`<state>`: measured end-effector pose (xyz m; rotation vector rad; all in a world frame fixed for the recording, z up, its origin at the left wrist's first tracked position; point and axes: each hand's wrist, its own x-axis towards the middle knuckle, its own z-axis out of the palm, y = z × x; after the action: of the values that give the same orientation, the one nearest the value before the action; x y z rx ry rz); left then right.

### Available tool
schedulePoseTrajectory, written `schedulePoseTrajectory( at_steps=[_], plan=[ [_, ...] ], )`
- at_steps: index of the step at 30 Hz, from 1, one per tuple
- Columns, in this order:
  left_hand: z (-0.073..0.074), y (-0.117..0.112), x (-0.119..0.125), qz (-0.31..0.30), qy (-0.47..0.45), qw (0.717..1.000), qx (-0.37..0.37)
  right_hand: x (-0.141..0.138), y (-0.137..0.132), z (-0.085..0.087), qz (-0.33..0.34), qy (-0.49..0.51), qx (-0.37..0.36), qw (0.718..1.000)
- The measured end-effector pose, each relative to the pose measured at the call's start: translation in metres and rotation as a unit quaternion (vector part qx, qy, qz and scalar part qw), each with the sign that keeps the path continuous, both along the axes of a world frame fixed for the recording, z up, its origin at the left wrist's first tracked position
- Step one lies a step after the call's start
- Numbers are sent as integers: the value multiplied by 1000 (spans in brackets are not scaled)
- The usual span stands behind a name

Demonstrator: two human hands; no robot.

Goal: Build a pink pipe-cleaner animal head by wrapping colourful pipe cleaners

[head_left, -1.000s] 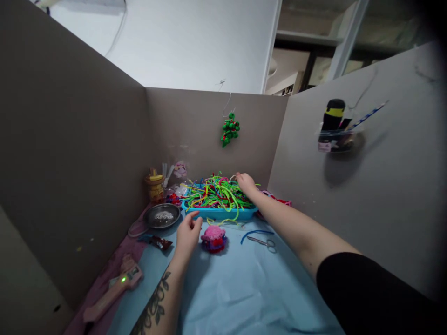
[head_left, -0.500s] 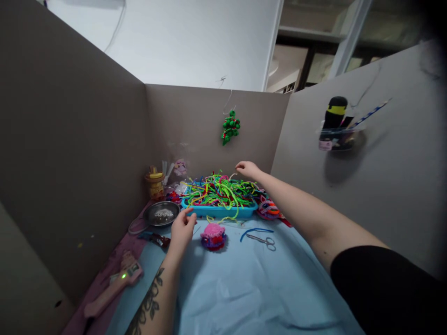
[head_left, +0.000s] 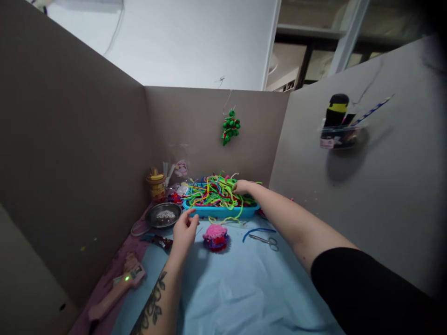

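Note:
My right hand (head_left: 243, 187) reaches into a heap of fuzzy pipe cleaners (head_left: 217, 193), mostly bright green, in a blue tray (head_left: 223, 212). Its fingers are bent together among the strands; what they pinch, if anything, is hidden. My left hand (head_left: 185, 228) hovers over the blue cloth with thumb and curled fingers apart, holding nothing. Just right of it sits a small round pink, purple and red fuzzy piece (head_left: 215, 237). Scissors (head_left: 265, 241) and a blue pipe cleaner (head_left: 256, 231) lie farther right.
A metal bowl (head_left: 163, 215) with small pale bits stands at left, with dark-handled pliers (head_left: 158, 240) in front. Nearer me lies a pink glue gun (head_left: 118, 288) with a green light. Grey partitions enclose the table; a green beaded ornament (head_left: 231, 128) hangs at the back.
My right hand has moved down and slightly left, from above the tray's back right into the pipe cleaners. My left hand stays nearly still.

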<state>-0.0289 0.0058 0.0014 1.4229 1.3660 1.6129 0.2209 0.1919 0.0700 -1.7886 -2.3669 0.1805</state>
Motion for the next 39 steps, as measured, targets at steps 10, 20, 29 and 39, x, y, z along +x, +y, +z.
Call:
schedulePoseTrajectory(
  at_steps=[10,20,29,39],
  plan=[
    [-3,2,-1,3,18,1000,-1,83,7,25,-123,158,94,975],
    [-3,2,-2,0,36,999,-9,89,-12,56,-17,357,166,919],
    [-1,0,-1,-10,58,998,-10,47,-44,20,87,247,-3,965],
    [-4,-2,2,-11,69,998,0,-18,-117,-54,197,-104,-88,971]
  ],
)
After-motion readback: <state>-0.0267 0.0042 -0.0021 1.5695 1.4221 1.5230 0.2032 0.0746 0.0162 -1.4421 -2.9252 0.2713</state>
